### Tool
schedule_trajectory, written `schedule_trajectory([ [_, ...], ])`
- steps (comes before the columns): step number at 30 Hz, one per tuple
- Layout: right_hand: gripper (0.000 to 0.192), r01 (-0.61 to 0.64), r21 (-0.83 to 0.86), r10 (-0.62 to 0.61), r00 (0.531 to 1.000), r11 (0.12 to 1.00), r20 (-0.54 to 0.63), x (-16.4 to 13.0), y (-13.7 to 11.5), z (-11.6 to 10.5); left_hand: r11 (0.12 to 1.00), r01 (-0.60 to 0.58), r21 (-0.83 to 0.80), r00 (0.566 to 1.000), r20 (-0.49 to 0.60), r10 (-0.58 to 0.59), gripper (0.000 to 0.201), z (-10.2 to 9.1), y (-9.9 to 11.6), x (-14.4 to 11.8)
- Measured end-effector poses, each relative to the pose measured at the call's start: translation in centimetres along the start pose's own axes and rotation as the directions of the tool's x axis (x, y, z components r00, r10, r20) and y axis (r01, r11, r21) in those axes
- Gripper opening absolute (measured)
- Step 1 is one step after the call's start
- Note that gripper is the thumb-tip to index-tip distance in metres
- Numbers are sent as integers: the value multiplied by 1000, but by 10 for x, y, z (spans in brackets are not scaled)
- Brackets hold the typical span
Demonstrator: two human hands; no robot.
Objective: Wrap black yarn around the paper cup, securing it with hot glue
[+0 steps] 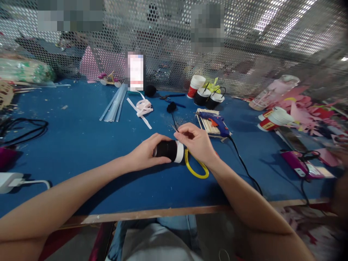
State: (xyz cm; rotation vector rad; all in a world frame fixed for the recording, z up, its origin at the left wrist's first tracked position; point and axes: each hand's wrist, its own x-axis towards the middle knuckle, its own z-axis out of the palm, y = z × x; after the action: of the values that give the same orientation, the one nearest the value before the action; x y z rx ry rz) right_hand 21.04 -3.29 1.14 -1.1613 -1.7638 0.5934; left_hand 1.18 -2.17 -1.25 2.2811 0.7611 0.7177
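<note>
At the frame's centre, the left hand (pixel 148 152) wraps a black, white-rimmed paper cup (pixel 169 150) lying sideways over the blue worktop (pixel 81 145); the right hand (pixel 197 143) pinches its rim, above yellow-looped scissors (pixel 196 168).

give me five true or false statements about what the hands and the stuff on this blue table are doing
1. The left hand holds a black cup with a white rim on its side. True.
2. The blue hot glue gun is in the right hand. False: it rests on flat wooden sticks, apart from both hands.
3. The yellow loop handle lies under the right hand's wrist. True.
4. The clear glue sticks stand upright in a cup. False: they lie flat on the blue table.
5. The right hand's fingertips pinch something at the cup's rim. True.
</note>
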Motion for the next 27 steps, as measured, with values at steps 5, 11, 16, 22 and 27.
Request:
schedule_trajectory([
  [5,15,-18,34,15,996,999,88,9,4,0,993,-99,66,994,62,95,49,0,4,-1],
  [11,18,-126,46,112,968,991,227,20,8,4,979,-139,146,990,57,132,55,2,6,-1],
  [16,20,-174,-42,179,946,984,272,23,12,6,972,-133,195,988,99,116,58,0,4,-2],
  [22,22,-128,-342,201,961,931,189,28,-2,-31,978,-86,192,992,103,67,55,-4,6,-1],
  [27,24,-208,-723,53,972,658,-231,35,12,-96,967,-80,242,997,9,80,52,-15,4,3],
])
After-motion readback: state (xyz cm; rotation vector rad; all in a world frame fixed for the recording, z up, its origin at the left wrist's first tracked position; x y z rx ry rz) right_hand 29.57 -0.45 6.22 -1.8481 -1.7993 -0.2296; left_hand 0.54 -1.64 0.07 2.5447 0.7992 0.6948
